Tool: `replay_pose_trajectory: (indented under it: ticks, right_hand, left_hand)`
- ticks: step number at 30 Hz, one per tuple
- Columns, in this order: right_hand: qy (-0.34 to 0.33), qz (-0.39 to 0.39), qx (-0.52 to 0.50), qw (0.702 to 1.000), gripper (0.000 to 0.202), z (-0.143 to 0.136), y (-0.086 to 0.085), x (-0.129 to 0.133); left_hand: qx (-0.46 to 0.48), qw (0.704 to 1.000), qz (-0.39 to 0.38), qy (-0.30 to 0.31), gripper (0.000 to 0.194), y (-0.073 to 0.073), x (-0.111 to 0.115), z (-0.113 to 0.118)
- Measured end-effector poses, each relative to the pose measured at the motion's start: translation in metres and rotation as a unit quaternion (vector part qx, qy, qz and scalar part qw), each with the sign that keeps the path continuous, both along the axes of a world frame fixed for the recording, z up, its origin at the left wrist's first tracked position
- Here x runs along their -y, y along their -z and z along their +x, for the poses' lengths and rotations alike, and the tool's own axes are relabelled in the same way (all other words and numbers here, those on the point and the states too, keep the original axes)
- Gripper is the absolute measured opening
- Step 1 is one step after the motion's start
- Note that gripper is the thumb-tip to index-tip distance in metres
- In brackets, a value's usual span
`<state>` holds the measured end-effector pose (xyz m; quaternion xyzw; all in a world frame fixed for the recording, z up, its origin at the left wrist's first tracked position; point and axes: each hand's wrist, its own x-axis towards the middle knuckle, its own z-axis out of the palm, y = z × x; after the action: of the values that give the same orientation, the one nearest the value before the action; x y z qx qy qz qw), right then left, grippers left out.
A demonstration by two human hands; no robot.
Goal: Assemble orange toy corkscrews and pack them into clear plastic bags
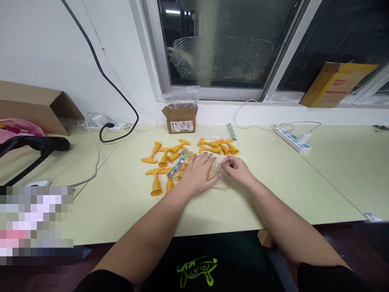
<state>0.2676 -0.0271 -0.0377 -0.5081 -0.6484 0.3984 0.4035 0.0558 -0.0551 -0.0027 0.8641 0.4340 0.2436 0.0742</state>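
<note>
On the table in front of me lies a clear plastic bag (178,166) with a colourful printed header and yellow pieces inside. My left hand (199,172) rests flat on the bag, fingers spread, hiding much of its contents. At the bag's clear right end, my right hand (237,170) is closed in a pinch on the plastic edge. Loose yellow T-handled pieces (156,182) with flared, cone-like ends lie to the left of the bag. Behind my hands is another group of yellow T-handled pieces (209,149).
A flat clear bag (212,132) lies near the wall beside a small open cardboard box (181,117). Power strips stand at left (114,126) and right (293,140), with cables. A larger carton (33,101) and a black curved object (45,146) occupy the left side.
</note>
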Motion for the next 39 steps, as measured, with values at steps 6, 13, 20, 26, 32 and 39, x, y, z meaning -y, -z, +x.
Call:
replay_pose_trajectory:
  ticks: [6, 13, 20, 26, 32, 39]
  right_hand:
    - [0.077, 0.144, 0.065, 0.984, 0.02, 0.022, -0.006, -0.01]
    - [-0.13, 0.059, 0.119, 0.983, 0.021, 0.017, 0.004, -0.008]
    - [-0.103, -0.032, -0.045, 0.993, 0.013, 0.032, -0.005, -0.014]
    - [-0.106, -0.029, -0.233, 0.966, 0.049, 0.05, -0.018, -0.017]
    - [-0.189, 0.085, -0.082, 0.975, 0.076, 0.027, -0.017, -0.002]
    - [-0.084, 0.079, -0.125, 0.985, 0.035, 0.009, -0.006, -0.007]
  left_hand:
    - [-0.088, 0.992, -0.089, 0.033, 0.099, 0.01, -0.001, -0.01]
    - [-0.114, 0.992, -0.037, 0.038, 0.019, 0.012, 0.003, 0.0]
    - [0.045, 0.994, 0.04, 0.093, 0.02, 0.012, -0.003, 0.005]
    - [0.346, 0.927, 0.119, 0.087, 0.013, 0.002, -0.014, -0.002]
    - [0.501, 0.862, 0.013, 0.072, 0.026, -0.009, -0.005, 0.01]
    - [0.574, 0.787, -0.201, 0.104, 0.05, -0.012, -0.006, 0.011]
